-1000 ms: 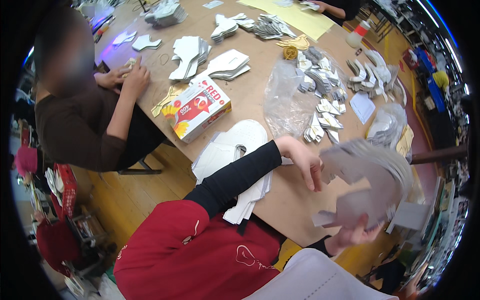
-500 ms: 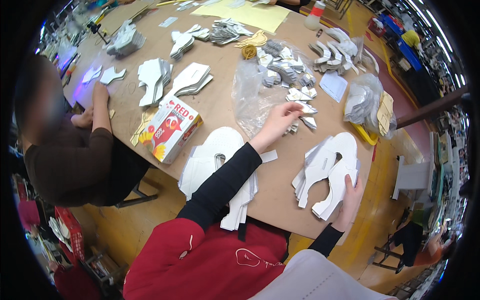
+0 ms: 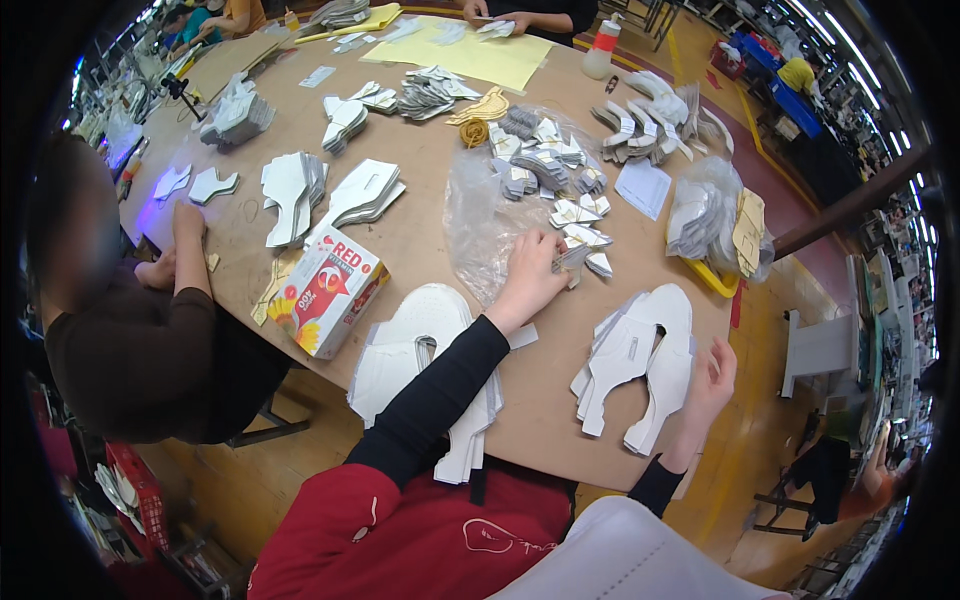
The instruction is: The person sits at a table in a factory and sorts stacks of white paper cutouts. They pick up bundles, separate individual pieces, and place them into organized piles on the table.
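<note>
From the person's head, the left of two side-by-side fisheye cameras is looking down and forward over the table [image 3: 545, 410], viewing the left hand [image 3: 534, 268] and right hand [image 3: 710, 380] from nearby above. Its wide lens is taking in the surrounding floor [image 3: 745, 445] and bending straight edges.

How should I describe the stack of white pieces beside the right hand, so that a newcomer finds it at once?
Start at the brown table and follow its near edge to the right-hand corner. Just left of the person's right hand lies a white horseshoe-shaped stack. No arm crosses it, whereas the black left sleeve covers part of the similar stack.
</note>
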{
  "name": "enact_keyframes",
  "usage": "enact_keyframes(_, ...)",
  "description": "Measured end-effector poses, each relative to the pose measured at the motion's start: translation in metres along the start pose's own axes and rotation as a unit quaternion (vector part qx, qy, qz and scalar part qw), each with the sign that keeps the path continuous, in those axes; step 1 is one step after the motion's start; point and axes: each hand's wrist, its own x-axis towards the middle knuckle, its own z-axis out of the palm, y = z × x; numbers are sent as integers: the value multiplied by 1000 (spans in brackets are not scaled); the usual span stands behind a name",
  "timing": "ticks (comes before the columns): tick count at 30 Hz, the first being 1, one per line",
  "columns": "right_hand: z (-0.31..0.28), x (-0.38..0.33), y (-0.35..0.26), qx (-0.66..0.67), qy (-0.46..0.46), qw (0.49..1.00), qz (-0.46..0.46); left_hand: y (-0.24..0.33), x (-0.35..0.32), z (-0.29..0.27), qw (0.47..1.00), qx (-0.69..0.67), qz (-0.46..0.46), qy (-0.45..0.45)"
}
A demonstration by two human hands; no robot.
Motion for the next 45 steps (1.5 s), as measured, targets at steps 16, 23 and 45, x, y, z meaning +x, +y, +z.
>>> enact_keyframes(16, 68, 3, -50, -141, -547, 771, -295, -13, 17, -17, 905, -352, -224, 86)
enact_keyframes(23, 65, 33, -107, -124, -516, 793, -298, -24, 20, -9, 963, -26, -172, 208)
enact_keyframes(45, 177, 97, -112, 445, -406, 771, 205, 16, 25, -30, 758, -634, -152, 20)
